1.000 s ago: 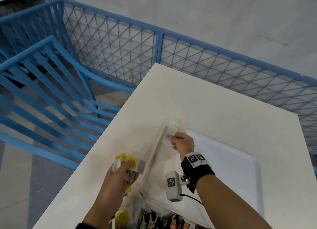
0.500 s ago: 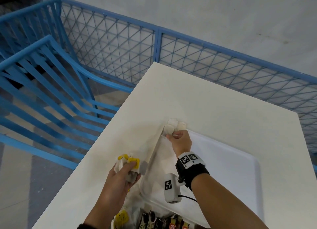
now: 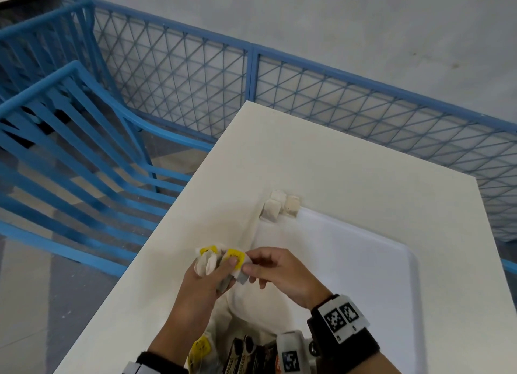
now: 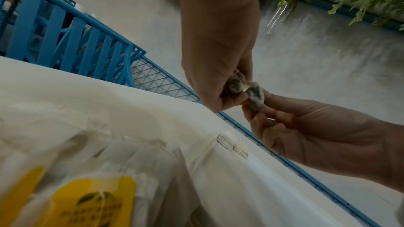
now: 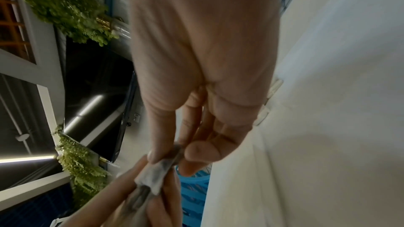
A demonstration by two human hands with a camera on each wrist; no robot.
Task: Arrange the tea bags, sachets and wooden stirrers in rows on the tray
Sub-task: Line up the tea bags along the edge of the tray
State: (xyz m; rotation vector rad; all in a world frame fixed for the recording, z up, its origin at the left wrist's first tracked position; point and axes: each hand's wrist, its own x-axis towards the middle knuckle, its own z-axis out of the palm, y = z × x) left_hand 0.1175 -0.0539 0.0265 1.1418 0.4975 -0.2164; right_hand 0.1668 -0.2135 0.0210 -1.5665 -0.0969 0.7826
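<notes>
The right hand has a narrow thumb-and-finger grip on one tea bag, drawing it from the bunch of tea bags that the left hand clutches, its grip full, at the tray's left edge. The step in hand looks like feeding the tea-bag row: three placed tea bags sit at the far-left corner (one looks off the rim). Next, the bag must come free of the tangled strings and land just beside those. Sachets wait near the tabletop's front edge.
</notes>
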